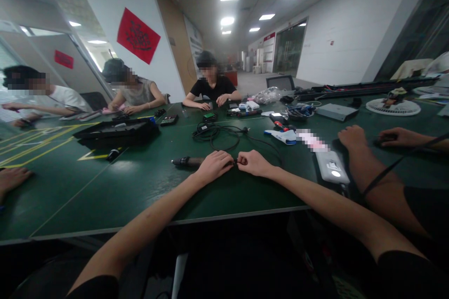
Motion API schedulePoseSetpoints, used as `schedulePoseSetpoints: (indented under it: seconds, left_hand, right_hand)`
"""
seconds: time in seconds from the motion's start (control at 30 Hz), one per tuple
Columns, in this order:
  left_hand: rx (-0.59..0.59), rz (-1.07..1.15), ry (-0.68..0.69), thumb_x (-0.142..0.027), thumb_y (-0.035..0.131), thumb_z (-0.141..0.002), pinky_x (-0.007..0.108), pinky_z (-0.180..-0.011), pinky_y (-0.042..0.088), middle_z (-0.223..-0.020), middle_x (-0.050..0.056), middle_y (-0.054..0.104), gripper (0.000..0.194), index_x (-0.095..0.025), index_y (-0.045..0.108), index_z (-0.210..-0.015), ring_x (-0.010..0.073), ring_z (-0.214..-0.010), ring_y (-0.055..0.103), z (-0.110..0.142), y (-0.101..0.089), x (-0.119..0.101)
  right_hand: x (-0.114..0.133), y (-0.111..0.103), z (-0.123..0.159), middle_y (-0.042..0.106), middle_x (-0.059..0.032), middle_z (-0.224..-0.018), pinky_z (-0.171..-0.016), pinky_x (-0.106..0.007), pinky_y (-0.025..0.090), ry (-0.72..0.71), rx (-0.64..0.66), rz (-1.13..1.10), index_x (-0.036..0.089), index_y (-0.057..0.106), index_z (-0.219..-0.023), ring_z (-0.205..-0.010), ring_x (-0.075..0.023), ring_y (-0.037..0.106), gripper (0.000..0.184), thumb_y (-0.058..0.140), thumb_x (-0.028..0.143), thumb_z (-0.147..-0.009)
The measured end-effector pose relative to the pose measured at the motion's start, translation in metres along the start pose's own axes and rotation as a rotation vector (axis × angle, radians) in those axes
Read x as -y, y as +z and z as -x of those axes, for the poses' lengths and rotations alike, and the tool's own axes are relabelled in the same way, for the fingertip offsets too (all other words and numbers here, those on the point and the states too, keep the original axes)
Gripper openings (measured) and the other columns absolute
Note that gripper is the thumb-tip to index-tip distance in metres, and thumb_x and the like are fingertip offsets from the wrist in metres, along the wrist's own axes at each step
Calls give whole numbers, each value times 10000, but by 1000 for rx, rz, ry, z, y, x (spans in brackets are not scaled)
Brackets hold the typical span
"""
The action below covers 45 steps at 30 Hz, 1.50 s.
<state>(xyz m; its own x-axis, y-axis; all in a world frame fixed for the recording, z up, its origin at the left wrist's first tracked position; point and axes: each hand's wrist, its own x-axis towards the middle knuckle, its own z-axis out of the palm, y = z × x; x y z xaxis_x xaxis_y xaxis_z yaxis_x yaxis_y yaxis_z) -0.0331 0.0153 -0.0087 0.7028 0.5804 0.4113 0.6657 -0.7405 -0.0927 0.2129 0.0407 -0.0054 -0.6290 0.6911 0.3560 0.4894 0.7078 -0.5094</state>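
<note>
A dark, pen-shaped electric screwdriver (187,162) lies across the green table with its tip pointing left. My left hand (215,167) is wrapped over its rear half. Close beside it, my right hand (256,163) is closed in a pinch at the tool's back end. Between the two hands a small dark piece (235,162) shows, and my fingers hide most of it. Just beyond my hands a black cable (224,131) lies in loose coils, with one run curving down toward my right hand.
A black tray (115,133) sits at left, a white device (331,167) at right. A blue-and-white packet (282,136), a grey box (336,111) and a round white grille (393,106) lie beyond. A co-worker's arms (368,168) rest close on my right; several people sit opposite.
</note>
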Motion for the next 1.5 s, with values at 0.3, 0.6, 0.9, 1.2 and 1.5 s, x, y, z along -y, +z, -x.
schedulePoseSetpoints:
  seconds: [0.3,0.6,0.9,1.2,1.5]
  left_hand:
    - [-3,91,4,-228,499,-1028,418,-1013,476,-1238,87,673,391,-244,534,-1417,242,-1169,612,0,-3,-5]
    - [-4,81,39,-260,436,-1068,418,-1047,461,-1308,102,645,404,-228,485,-1468,252,-1245,572,0,-4,-7]
    - [0,57,26,-284,482,-1049,440,-1063,456,-1274,114,643,488,-237,433,-1532,273,-1240,574,-3,-7,-9]
    - [-8,21,50,-272,480,-1054,444,-1067,455,-1253,109,651,527,-229,386,-1570,274,-1248,568,-4,-5,-6]
    - [-25,-1,51,-275,491,-1055,451,-1066,463,-1222,103,657,544,-231,376,-1586,277,-1230,577,-3,-6,-5]
  right_hand:
    - [-3,4,-2,758,-40,-830,-684,-242,461,-15,18,-34,153,733,-911,-739,-162,680,73,718,224,-905]
    - [-6,4,-2,747,-30,-822,-667,-239,445,-39,21,-59,153,723,-914,-712,-150,656,112,720,265,-911]
    - [-7,5,-2,745,-24,-830,-682,-249,458,-35,29,-68,152,735,-985,-717,-155,655,146,712,277,-915]
    - [-12,9,-3,735,-20,-802,-668,-244,448,-31,30,-64,149,729,-952,-694,-145,642,130,705,274,-923]
    - [-12,9,-3,734,-22,-799,-671,-245,446,-20,26,-76,161,730,-932,-698,-149,649,110,712,268,-915]
